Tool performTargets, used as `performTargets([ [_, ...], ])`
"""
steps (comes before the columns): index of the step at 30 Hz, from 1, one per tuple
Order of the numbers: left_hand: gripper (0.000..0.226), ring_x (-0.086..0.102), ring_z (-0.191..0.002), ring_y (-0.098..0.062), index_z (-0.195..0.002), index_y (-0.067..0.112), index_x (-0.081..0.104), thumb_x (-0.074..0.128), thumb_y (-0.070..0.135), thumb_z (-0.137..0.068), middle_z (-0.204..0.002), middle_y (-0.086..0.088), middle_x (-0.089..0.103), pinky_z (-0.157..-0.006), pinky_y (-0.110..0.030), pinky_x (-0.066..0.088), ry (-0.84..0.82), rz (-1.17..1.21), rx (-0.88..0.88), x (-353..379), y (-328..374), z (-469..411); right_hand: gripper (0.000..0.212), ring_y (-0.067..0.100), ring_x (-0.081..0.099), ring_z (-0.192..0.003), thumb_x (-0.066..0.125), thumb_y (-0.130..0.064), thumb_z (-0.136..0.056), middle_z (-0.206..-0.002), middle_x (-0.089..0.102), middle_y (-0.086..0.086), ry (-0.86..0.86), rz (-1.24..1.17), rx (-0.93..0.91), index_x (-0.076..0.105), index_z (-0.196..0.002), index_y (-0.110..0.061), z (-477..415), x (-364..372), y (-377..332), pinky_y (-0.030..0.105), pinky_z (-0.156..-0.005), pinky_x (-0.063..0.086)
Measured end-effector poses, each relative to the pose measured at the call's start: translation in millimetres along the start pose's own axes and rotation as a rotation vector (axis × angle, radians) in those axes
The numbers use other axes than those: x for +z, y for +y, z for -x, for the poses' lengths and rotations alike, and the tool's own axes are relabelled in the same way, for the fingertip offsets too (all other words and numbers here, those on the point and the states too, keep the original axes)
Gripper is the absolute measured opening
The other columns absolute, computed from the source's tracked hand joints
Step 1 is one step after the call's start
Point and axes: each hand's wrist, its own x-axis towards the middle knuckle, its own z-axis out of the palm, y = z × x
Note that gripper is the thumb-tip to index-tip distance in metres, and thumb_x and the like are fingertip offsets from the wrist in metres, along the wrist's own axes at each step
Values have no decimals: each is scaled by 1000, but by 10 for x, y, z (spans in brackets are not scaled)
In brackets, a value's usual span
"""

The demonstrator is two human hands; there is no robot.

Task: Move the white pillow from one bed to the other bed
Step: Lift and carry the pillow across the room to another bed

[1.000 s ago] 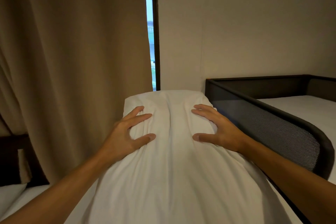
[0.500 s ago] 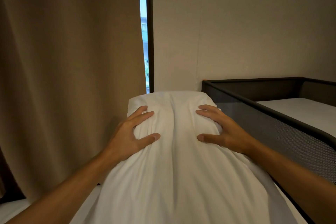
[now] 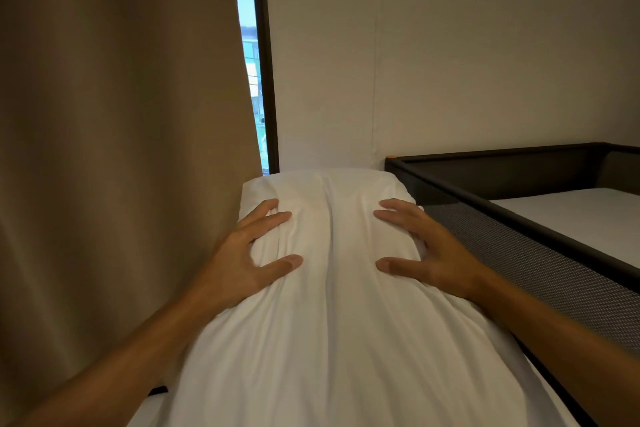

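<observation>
The white pillow fills the lower middle of the head view, held up lengthwise in front of me. My left hand grips its left side with fingers spread and pressed into the cloth. My right hand clasps the right side the same way. To the right stands a bed with a dark mesh frame and a bare white mattress. The pillow's far end is level with the frame's near corner. Whatever lies under the pillow is hidden.
A tan curtain hangs close on the left. A narrow window strip with a dark frame shows beside it. A plain pale wall rises behind the bed. A sliver of white surface shows at the bottom left.
The view has swung to the right and slightly up: the curtain and window slid left, and the first bed at the lower left has left the view. Both hands keep the same hold.
</observation>
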Motion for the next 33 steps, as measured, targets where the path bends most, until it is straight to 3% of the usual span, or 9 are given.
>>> performTargets([
  [13, 72, 32, -137, 7, -131, 36, 55, 72, 57, -64, -151, 17, 38, -112, -26, 30, 27, -35, 107, 139, 40, -649, 74, -15, 27, -132, 75, -48, -65, -146, 35, -22, 66, 30, -43, 49, -133, -37, -374, -382, 248, 6, -102, 24],
  [22, 68, 33, -137, 8, -129, 36, 56, 73, 54, -65, -149, 15, 42, -110, -20, 32, 38, 31, 258, 273, 153, -1272, 76, -3, 30, -136, 75, -54, -65, -147, 34, -22, 173, 177, -13, 46, -134, -41, -522, -835, 242, 30, -112, 27],
  [30, 70, 35, -138, 3, -131, 33, 55, 71, 55, -67, -149, 12, 43, -114, -30, 32, -3, 122, 400, 584, -55, -2098, 72, -12, 31, -132, 74, -51, -67, -145, 35, -23, 260, 308, 77, 48, -133, -39, -769, -1146, 252, 13, -104, 24],
  [33, 70, 35, -138, 2, -130, 37, 53, 69, 60, -66, -148, 14, 42, -114, -34, 33, -29, 158, 437, 672, -148, -2433, 71, -9, 32, -132, 73, -52, -67, -145, 36, -23, 282, 370, 114, 49, -132, -40, -938, -1228, 287, 19, -106, 25],
])
